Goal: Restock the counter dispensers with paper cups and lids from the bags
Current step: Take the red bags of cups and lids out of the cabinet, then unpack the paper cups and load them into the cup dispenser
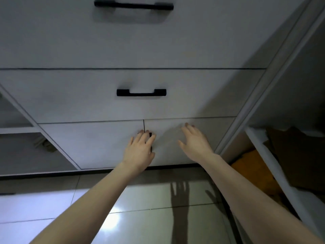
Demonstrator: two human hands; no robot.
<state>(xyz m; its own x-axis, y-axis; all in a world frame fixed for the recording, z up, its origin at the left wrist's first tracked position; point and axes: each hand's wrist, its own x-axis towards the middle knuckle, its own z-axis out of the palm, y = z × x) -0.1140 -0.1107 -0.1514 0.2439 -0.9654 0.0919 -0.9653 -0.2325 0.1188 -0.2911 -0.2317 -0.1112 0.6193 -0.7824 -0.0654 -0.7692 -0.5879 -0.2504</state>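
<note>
You are reaching low with both arms toward the bottom pair of cabinet doors [98,145], and your left hand [139,152] is lying over the dark seam between them, its fingers [143,137] held close together and laid on the small black door handles [150,134] that are just showing past the fingertips; whether they are hooking a handle or only touching it, I cannot tell. Your right hand [195,141] is hovering just to the right of that, fingers straight and slightly spread, thumb out to the side, holding nothing, and I cannot tell whether it is touching the door panel. Beyond your fingertips the drawer with the black bar handle [141,92] is sitting closed, and a second bar handle [133,5] is sitting further up. No paper cups, lids, bags or counter dispensers are showing anywhere, so judging from this the restocking is not yet begun; you are likely opening these doors to look for the supplies. Well off to the right of your right hand, an open shelf [260,143] is holding brown cardboard [297,152] and something orange [253,166]
</note>
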